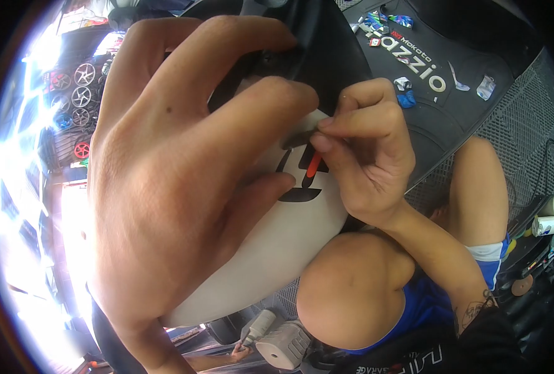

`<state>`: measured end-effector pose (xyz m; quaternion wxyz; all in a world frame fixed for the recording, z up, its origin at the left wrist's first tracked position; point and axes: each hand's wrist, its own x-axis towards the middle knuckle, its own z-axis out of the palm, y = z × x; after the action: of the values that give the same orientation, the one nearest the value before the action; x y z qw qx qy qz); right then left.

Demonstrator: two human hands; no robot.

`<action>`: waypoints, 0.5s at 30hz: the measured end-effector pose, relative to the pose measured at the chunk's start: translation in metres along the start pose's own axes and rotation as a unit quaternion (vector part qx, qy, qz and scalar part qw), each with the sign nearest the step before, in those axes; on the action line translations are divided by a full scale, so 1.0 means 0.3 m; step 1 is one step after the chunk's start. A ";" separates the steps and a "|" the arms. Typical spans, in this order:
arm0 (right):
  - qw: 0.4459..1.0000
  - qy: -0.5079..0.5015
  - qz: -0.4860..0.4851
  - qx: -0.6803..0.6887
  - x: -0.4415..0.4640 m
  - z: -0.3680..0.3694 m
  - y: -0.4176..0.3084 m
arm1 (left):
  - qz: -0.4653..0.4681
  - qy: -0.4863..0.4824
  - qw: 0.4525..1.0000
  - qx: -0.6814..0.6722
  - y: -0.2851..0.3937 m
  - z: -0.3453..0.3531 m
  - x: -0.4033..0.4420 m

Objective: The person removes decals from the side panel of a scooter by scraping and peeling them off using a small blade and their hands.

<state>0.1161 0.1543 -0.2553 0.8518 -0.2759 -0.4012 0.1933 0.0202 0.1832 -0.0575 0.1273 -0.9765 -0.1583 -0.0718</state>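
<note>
A white curved panel [252,268] with black and orange-red markings [312,167] lies under both hands. My left hand [177,143] is large in view on the left, back toward the camera, its fingers bent and apart. Its thumb rests by the black marking; its index fingertip is close to my right fingertips. My right hand [370,149] comes from the right, with thumb and index finger pinched on the end of a small dark strip [299,138] above the panel. Whether my left index finger touches the strip is hard to tell.
Behind is a black mat [427,124] with white lettering, plastic scraps [486,87] and blue pieces. Wheels [82,96] hang at the left. My bare knee [352,287] is below right. Another person's hand [241,353] shows at the bottom, near a grey engine part [283,346].
</note>
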 end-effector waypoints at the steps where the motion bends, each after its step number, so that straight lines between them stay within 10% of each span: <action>1: 1.000 0.003 0.003 0.003 0.000 0.000 0.000 | 0.000 0.000 1.000 0.000 0.002 0.004 -0.001; 15: 1.000 -0.001 -0.003 0.012 -0.003 0.003 0.005 | -0.008 0.007 1.000 -0.002 -0.004 -0.020 0.018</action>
<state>0.1146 0.1553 -0.2562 0.8552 -0.2641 -0.4004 0.1964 0.0243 0.1844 -0.0505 0.1257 -0.9751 -0.1648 -0.0794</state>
